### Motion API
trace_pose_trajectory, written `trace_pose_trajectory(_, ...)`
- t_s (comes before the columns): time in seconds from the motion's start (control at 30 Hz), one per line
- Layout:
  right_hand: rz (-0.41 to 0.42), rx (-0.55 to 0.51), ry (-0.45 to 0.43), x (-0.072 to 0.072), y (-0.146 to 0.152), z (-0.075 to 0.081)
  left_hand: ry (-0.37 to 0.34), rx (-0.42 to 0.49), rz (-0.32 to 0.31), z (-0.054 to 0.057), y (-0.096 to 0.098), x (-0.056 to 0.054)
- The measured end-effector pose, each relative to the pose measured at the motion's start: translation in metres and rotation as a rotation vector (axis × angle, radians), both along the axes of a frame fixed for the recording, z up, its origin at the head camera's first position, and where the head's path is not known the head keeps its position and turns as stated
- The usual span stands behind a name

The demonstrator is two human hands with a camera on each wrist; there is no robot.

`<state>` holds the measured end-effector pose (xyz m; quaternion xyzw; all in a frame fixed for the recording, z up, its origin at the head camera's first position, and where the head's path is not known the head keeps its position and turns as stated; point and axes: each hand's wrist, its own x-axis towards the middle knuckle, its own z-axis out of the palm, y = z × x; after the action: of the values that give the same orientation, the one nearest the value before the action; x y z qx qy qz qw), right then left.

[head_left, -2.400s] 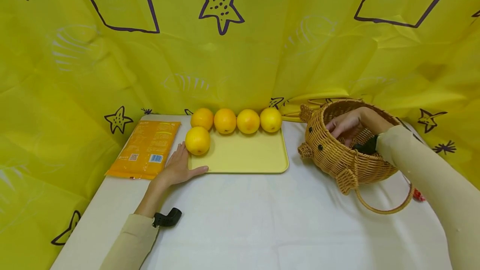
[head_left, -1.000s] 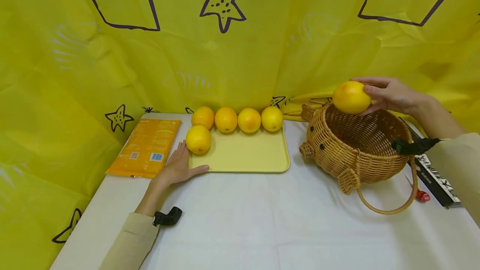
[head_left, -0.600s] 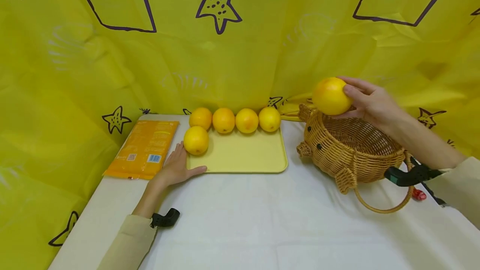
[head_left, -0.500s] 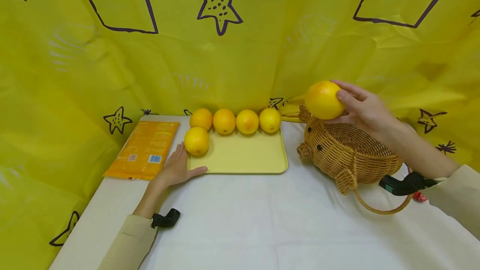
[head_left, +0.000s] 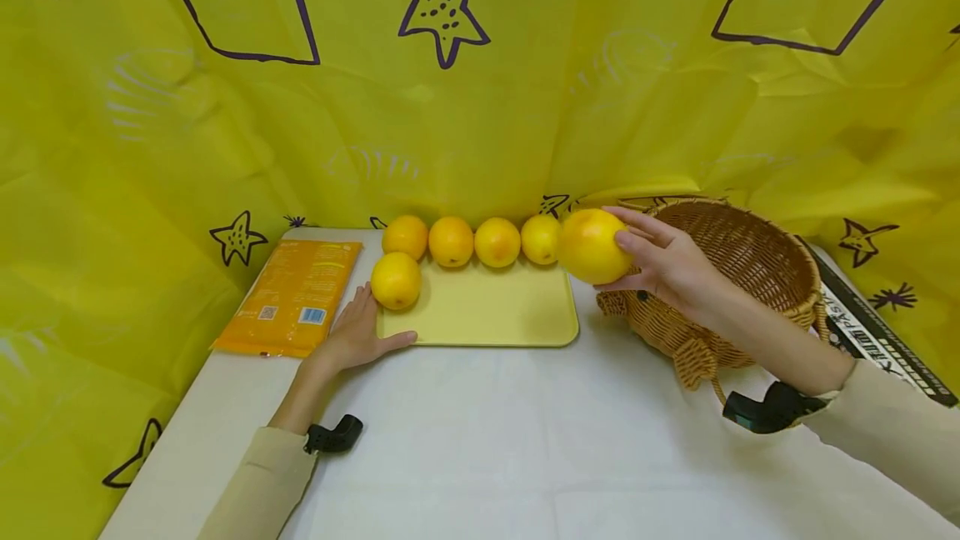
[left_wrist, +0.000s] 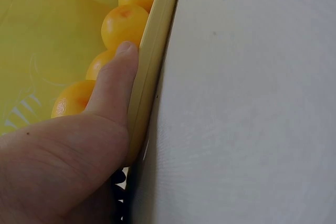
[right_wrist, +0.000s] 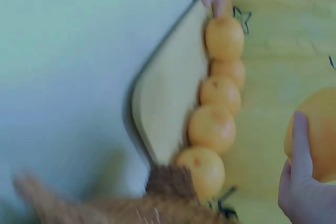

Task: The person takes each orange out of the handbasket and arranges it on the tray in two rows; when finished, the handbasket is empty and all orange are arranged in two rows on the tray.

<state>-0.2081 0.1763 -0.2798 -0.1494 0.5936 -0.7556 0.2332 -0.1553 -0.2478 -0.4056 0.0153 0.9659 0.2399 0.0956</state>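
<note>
My right hand (head_left: pixel 667 261) grips an orange (head_left: pixel 595 246), thumb and fingers round its right side. It is held up between the wicker basket (head_left: pixel 731 240) and the right end of the yellow tray (head_left: pixel 487 307). On the tray, oranges (head_left: pixel 451 242) stand in a row along the back, and one more orange (head_left: pixel 396 281) sits in front at the left end. My left hand (head_left: pixel 355 336) rests at the tray's left front corner, fingers straight by that orange and thumb along the front edge. In the left wrist view the thumb (left_wrist: pixel 113 85) lies on the tray rim.
An orange plastic packet (head_left: pixel 288 298) lies left of the tray on the white tablecloth (head_left: pixel 487 440). The basket, with a pig's face, stands at the right. Behind it on the right lies a black and white box (head_left: pixel 870 332). A yellow curtain (head_left: pixel 487 132) hangs behind everything.
My right hand was inside the basket, then came up with an orange and moved left and down toward the tray's right end. The left hand has stayed in place.
</note>
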Motion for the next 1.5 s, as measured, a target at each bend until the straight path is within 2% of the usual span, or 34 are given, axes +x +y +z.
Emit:
trace_pose_trajectory(0.23,0.060,0.012,0.002,0.011,-0.035,-0.021,-0.006,-0.001,0.002,0.001,-0.001,0.001)
trace_pose_trajectory(0.4,0.097,-0.029,-0.026,0.014,-0.060,-0.031,-0.009,-0.001,-0.001,0.000,-0.001,0.002)
trace_pose_trajectory(0.73,0.051,-0.070,-0.032,0.014,-0.093,-0.042,-0.011,-0.005,0.000,0.001,0.000,0.001)
trace_pose_trajectory(1.0,0.093,-0.128,-0.073,0.013,-0.108,-0.047,-0.022,-0.003,0.003,0.003,0.001,0.001)
trace_pose_trajectory(1.13,0.119,-0.081,-0.002,0.014,-0.115,-0.050,-0.020,-0.004,0.005,0.004,0.001,0.000)
trace_pose_trajectory(1.27,0.113,0.008,0.062,0.014,-0.120,-0.056,-0.011,0.001,0.006,0.003,0.001,0.000)
trace_pose_trajectory(1.4,0.103,0.061,0.070,0.013,-0.124,-0.062,-0.015,0.000,0.007,0.002,0.001,0.001)
trace_pose_trajectory(1.5,0.096,0.056,0.061,0.011,-0.128,-0.065,-0.018,-0.003,0.006,0.002,0.001,0.000)
